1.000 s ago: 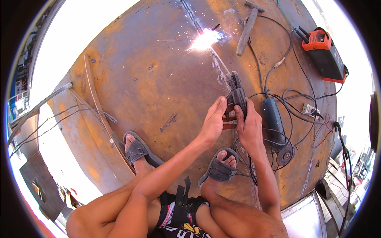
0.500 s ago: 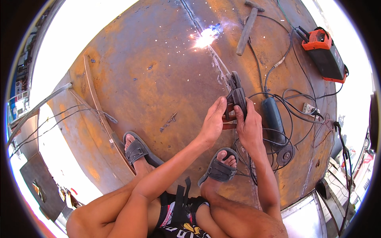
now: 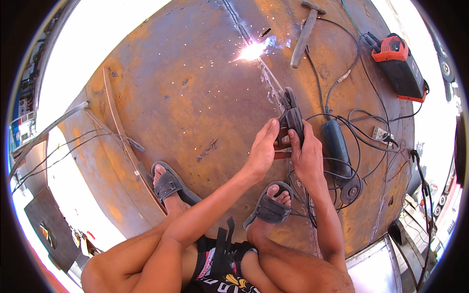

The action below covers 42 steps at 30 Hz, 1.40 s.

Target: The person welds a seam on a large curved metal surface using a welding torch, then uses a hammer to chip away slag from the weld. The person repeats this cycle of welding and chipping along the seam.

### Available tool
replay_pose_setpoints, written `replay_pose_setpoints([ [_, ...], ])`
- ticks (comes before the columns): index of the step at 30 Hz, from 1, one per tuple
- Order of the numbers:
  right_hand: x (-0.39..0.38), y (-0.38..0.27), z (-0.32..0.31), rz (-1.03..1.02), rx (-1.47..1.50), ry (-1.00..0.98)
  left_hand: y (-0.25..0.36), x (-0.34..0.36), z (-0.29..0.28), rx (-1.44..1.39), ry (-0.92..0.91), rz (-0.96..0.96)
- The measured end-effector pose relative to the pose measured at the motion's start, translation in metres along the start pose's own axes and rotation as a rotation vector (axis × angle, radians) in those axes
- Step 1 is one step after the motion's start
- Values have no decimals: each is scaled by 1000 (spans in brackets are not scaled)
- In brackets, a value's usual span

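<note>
Both hands grip a black electrode holder (image 3: pixel 293 117). My right hand (image 3: pixel 308 155) wraps its handle from the right, thumb lying along the top. Against its left side, the fingers of my left hand (image 3: pixel 262 151) are closed around it. A thin welding rod (image 3: pixel 271 75) juts forward and left from the jaws. Its tip burns in a bright white welding arc (image 3: pixel 253 51) with flying sparks and bluish smoke, and the glare hides the tip. The arc sits on a seam (image 3: pixel 236 19) in a rusty, curved steel surface (image 3: pixel 156 107); a dark bead runs beyond it.
A hammer (image 3: pixel 305 36) lies right of the arc. An orange-and-black welding machine (image 3: pixel 398 66) stands at the far right. An angle grinder (image 3: pixel 337 149) rests among tangled cables, near a socket strip (image 3: pixel 381 134). A narrow metal strip (image 3: pixel 117 117) lies left of my sandalled feet.
The arc stays at about the same spot on the seam, with its sparks and smoke shifted. My hands hardly move. Wheels have come into view beyond the right edge.
</note>
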State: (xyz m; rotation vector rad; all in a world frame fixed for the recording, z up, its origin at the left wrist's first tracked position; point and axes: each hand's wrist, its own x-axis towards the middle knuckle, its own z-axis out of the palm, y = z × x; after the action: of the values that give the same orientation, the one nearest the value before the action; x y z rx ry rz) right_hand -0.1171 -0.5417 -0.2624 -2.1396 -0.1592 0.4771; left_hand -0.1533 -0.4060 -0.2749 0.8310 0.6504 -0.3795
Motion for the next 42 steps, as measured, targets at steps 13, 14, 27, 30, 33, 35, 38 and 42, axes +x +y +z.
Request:
replay_pose_setpoints([
  [13,-1,2,1,24,28,-9,-1,1,0,-4,10,-6],
  [14,-1,2,0,25,33,-11,-1,1,0,-5,10,-7],
  [27,-1,4,1,7,-14,-4,-5,2,-2,-11,13,-16],
  [30,-1,4,0,8,-19,-1,-3,1,-1,-7,4,-15],
  [33,-1,5,1,20,-20,-7,-3,0,-1,-8,-8,-5],
  [35,-1,1,0,12,-30,-4,-3,1,-2,-16,-1,-9],
  [38,-2,3,0,9,-29,-2,-6,3,-3,-25,2,-14],
  [42,-2,6,0,11,-32,4,-8,3,-4,-32,-4,-21],
])
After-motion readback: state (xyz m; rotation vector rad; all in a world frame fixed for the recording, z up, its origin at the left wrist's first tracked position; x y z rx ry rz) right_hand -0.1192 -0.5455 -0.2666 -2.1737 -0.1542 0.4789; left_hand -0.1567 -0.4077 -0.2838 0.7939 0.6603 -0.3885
